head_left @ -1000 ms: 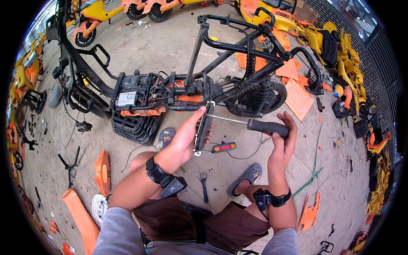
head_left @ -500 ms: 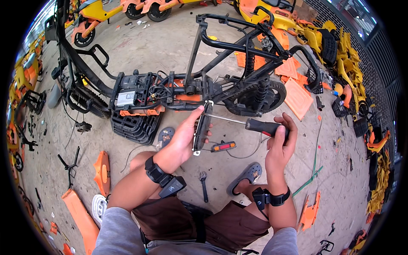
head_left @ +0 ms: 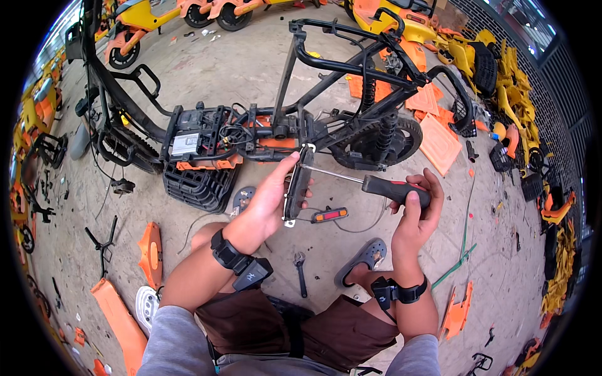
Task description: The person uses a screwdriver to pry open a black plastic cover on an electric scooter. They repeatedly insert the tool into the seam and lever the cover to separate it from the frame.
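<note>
My left hand is closed around a long, narrow black part with pale metal tabs at both ends, held upright in front of the scooter frame. A screwdriver with a black and red handle lies in my right hand, the fingers curled about the handle. Its shaft runs left and its tip meets the upper portion of the black part; what the tip sits in is too small to make out. Just right of the part, a lamp with orange ends and a red middle lies on the floor beside a thin cable.
An adjustable wrench rests on the concrete between my feet. The stripped scooter's rear wheel stands beyond my right hand. Orange panels lie at the left, a green strip at the right, and yellow body parts are heaped along the far right.
My right fingers have shifted on the screwdriver handle, which is turned a little and sits slightly farther right. The black part has tilted slightly and stays in my left hand.
</note>
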The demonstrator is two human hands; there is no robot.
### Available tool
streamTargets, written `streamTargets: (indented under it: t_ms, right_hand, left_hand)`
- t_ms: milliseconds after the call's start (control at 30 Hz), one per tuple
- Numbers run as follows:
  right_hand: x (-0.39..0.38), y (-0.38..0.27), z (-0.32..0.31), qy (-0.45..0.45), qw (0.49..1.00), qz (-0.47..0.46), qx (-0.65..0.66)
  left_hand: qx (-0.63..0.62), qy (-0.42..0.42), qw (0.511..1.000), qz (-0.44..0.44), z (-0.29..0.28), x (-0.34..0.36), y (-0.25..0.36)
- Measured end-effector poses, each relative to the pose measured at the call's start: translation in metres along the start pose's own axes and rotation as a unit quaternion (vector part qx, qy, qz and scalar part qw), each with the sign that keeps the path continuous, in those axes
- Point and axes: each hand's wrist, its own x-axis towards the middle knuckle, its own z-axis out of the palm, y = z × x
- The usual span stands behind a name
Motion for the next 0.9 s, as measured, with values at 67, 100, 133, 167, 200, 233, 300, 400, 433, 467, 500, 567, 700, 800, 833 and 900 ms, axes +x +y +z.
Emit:
streamTargets:
  t_ms: [67,100,133,167,200,233,300,400,433,467,500,567,700,800,833,900]
  right_hand:
    - [0.000,0.000,-0.001,-0.003,1.000,-0.008,0.006]
    - [0.000,0.000,-0.001,-0.004,1.000,-0.012,0.010]
    - [0.000,0.000,-0.001,-0.005,1.000,-0.011,0.015]
    - [0.000,0.000,-0.001,-0.006,1.000,-0.011,0.019]
    - [0.000,0.000,-0.001,-0.007,1.000,-0.012,0.022]
    - [0.001,-0.001,-0.001,-0.002,1.000,-0.015,0.024]
    - [0.002,-0.001,-0.001,0.007,0.999,-0.021,0.029]
    - [0.003,0.000,-0.002,0.021,0.999,-0.027,0.032]
    - [0.004,0.001,-0.004,0.019,0.999,-0.027,0.032]
    - [0.004,0.001,-0.005,0.017,0.999,-0.027,0.032]
    - [0.003,0.001,-0.006,0.015,0.999,-0.027,0.033]
    - [0.003,-0.003,-0.005,0.045,0.999,-0.008,0.024]
    - [0.004,0.002,-0.004,0.072,0.997,-0.016,-0.013]
    - [-0.001,0.003,0.002,0.016,0.998,0.022,-0.049]
    - [-0.002,0.004,0.005,0.000,0.998,0.019,-0.054]
    - [-0.005,0.003,0.010,-0.032,0.997,0.056,-0.036]
  left_hand:
    - [0.001,-0.010,1.000,0.000,0.001,0.000,-0.001]
    - [0.002,-0.015,1.000,0.000,0.001,-0.001,-0.001]
    - [0.001,-0.017,1.000,-0.002,0.001,0.000,-0.001]
    - [0.000,-0.019,1.000,-0.003,0.000,0.000,-0.002]
    - [-0.001,-0.023,1.000,-0.005,-0.001,0.001,-0.002]
    - [-0.005,-0.024,1.000,-0.006,0.000,0.001,-0.002]
    - [-0.012,-0.025,1.000,-0.009,0.000,-0.001,-0.001]
    - [-0.013,-0.025,1.000,-0.008,0.000,0.000,-0.001]
    - [-0.012,-0.026,1.000,-0.006,0.000,0.000,-0.001]
    - [-0.011,-0.027,1.000,-0.005,0.000,0.000,-0.001]
    - [-0.010,-0.027,1.000,-0.003,-0.001,0.000,-0.001]
    - [-0.009,-0.029,1.000,-0.003,0.000,-0.001,-0.001]
    - [0.028,-0.025,0.999,0.002,0.005,-0.003,-0.002]
    - [0.045,-0.046,0.998,0.008,0.007,-0.003,-0.005]
    - [0.049,-0.047,0.998,0.005,0.008,-0.004,-0.005]
    - [0.056,-0.051,0.997,-0.001,0.010,-0.005,-0.006]
